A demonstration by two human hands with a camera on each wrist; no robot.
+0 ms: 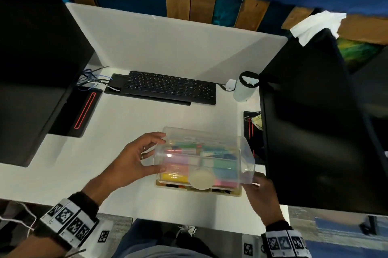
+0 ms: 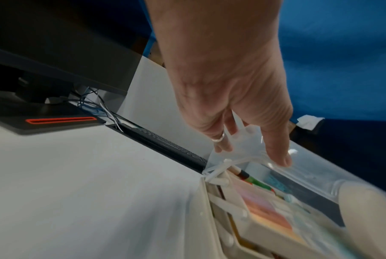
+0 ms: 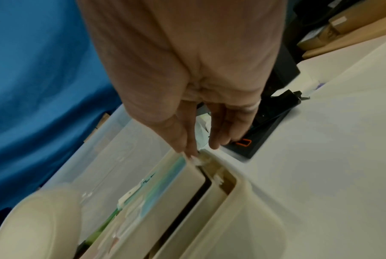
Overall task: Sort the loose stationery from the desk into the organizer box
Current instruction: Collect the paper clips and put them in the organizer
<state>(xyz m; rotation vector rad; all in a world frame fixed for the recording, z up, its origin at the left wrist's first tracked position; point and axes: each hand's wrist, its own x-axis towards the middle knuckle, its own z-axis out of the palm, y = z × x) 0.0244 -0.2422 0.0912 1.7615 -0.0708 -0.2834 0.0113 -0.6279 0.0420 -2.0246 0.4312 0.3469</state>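
Note:
The beige organizer box (image 1: 198, 192) sits near the desk's front edge, right of centre. Its translucent lid (image 1: 241, 152) lies tilted over it, with a round cream knob (image 1: 202, 178) at the front. Through the lid I see coloured sticky-note pads (image 1: 174, 177) and pens (image 1: 184, 148) in the compartments. My left hand (image 1: 136, 157) grips the lid's left end, fingers on the top corner and thumb on the side. In the left wrist view my left hand's fingertips (image 2: 280, 161) press the lid (image 2: 309, 166). My right hand (image 1: 262, 194) pinches the lid's near right corner (image 3: 194, 161) between thumb and forefinger.
A black keyboard (image 1: 170, 87) lies behind the box. Dark monitors stand at the left (image 1: 31, 68) and right (image 1: 315, 131), the right one close beside the box. A white bottle (image 1: 245, 87) is at the back right. A monitor base with a red strip (image 1: 84, 110) sits at the left.

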